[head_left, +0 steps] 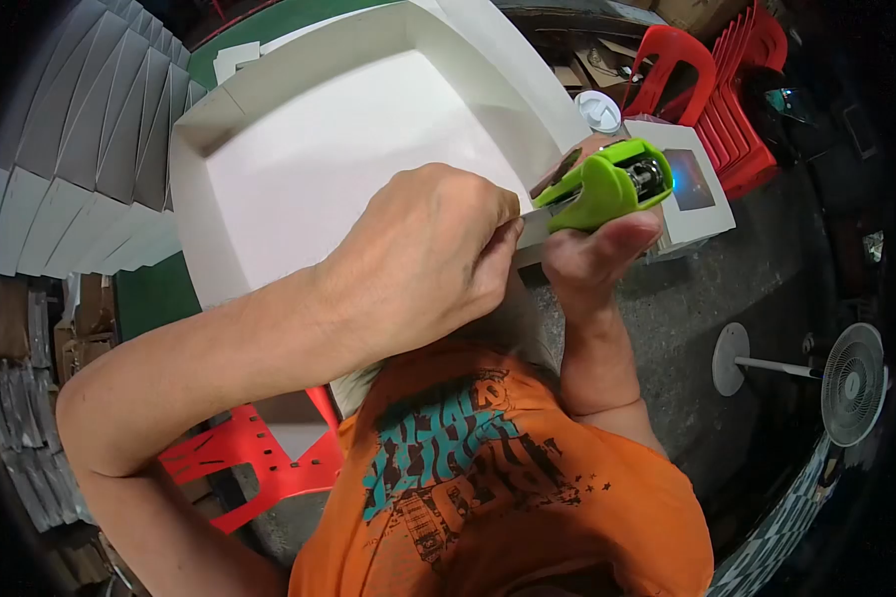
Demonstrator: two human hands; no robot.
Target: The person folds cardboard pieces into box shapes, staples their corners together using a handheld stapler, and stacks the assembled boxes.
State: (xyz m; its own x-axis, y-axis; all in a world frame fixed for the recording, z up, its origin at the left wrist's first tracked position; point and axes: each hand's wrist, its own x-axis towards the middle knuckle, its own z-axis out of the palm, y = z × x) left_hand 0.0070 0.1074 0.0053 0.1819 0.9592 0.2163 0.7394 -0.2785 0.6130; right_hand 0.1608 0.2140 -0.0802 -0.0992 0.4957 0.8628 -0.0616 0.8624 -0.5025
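Note:
A large white open box (338, 149) lies in front of me, its inside facing up. My left hand (433, 249) is closed, with fingers pinching the rim of the box wall at its near right corner. Beside it, my right hand (597, 249) is wrapped round a bright green stapler (612, 189). The stapler's jaws point left and reach the box wall just right of my left fingertips. Whether they touch the wall is hard to tell. My left fingertips are partly hidden.
Stacked white folded boxes (80, 129) rise at the left on a green surface (154, 298). Right of the box are a lidded cup (598, 111) and a white carton (692, 189). Red chairs (732, 119), a red stool (269, 463) and a fan (852, 385) stand around.

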